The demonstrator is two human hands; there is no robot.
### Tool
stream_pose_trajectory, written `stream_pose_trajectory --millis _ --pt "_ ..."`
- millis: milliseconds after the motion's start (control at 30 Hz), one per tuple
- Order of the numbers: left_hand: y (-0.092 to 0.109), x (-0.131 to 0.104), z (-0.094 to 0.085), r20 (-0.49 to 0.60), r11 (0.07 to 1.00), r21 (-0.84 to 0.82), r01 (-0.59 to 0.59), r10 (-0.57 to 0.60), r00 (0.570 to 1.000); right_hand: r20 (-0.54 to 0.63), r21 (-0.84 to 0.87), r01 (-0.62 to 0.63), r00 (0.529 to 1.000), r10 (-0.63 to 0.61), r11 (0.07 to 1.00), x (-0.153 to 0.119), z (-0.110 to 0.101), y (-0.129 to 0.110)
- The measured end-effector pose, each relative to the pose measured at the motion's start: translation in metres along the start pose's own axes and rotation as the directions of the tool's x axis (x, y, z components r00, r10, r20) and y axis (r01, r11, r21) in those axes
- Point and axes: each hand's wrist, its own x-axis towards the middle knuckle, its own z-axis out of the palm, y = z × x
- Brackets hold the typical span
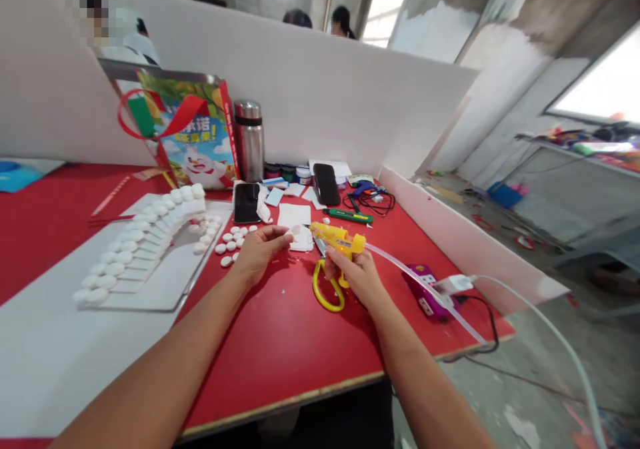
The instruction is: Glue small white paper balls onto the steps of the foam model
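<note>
My right hand [357,272] is wrapped round the handle of a yellow glue gun [337,237] whose nozzle points left; a clear glue stick runs out of its back. My left hand [263,252] pinches a small whitish piece [294,233] in front of the nozzle, over a white card [301,239]. Yellow-handled scissors [327,292] lie under the gun. Several white round pieces [230,239] lie left of my left hand. Further left, an arched white model [165,232] edged with white rounds rests on a white board [175,282].
Behind stand a colourful bag [200,142] and a steel flask [249,142]. Two phones [327,183], a green cutter [349,216] and black cables [380,202] lie at the back. A purple power strip [430,292] is at the right edge. White partitions [320,109] enclose the red table [280,355].
</note>
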Motion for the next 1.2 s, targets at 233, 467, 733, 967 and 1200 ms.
stream_pose_trajectory --millis 233,467,733,967,1200 --pt "-0.001 0.004 -0.003 -0.042 1.000 0.018 0.011 -0.011 0.999 0.063 -0.110 0.043 0.997 -0.036 0.993 -0.002 0.001 0.008" --pt "0.001 0.001 -0.004 -0.009 0.998 0.063 0.005 -0.005 1.000 0.080 -0.211 0.075 0.995 -0.059 0.975 0.000 0.004 0.012" --pt "0.004 -0.001 -0.002 0.028 0.995 0.096 -0.017 0.015 1.000 0.095 -0.282 0.108 0.992 -0.084 0.953 0.001 0.003 0.014" --pt "0.002 0.001 -0.001 -0.005 0.999 0.054 -0.007 0.007 1.000 0.092 -0.309 0.099 0.993 -0.074 0.946 0.000 0.004 0.011" --pt "0.007 -0.001 -0.003 -0.014 0.999 0.005 0.035 -0.035 0.999 0.064 -0.285 0.087 0.995 -0.072 0.955 -0.001 0.005 0.010"
